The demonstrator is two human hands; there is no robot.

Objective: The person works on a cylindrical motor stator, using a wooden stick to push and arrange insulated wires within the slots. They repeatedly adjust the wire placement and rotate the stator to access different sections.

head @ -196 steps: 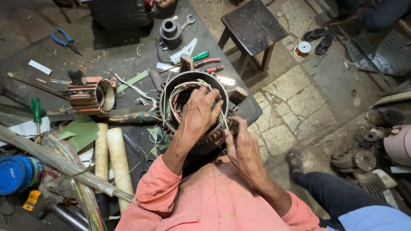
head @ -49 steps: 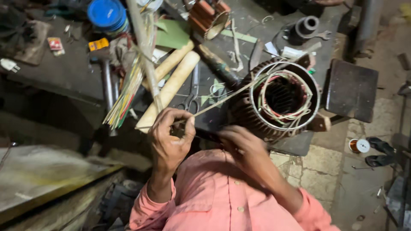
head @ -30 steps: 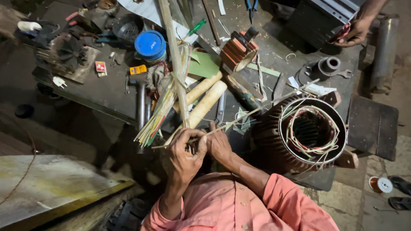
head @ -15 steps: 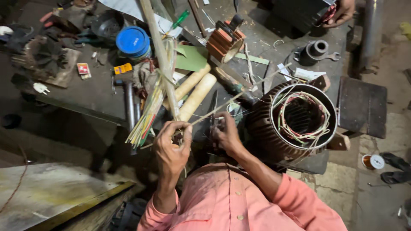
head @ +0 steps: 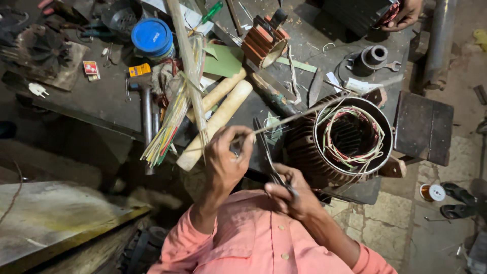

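Left hand [head: 225,162] is pinching a thin sleeve [head: 299,115] between thumb and fingertips, keeping it taut toward the stator [head: 350,139], likely so it can be cut cleanly. Right hand [head: 289,195] is closing around scissors [head: 266,152], blades pointing up at the sleeve just beside the left fingers. Stator is lying on its side on the bench [head: 101,96], bore facing the person, wire leads spilling out. Sleeve bundle [head: 170,124] and two rolls [head: 218,124] are lying just left, within reach.
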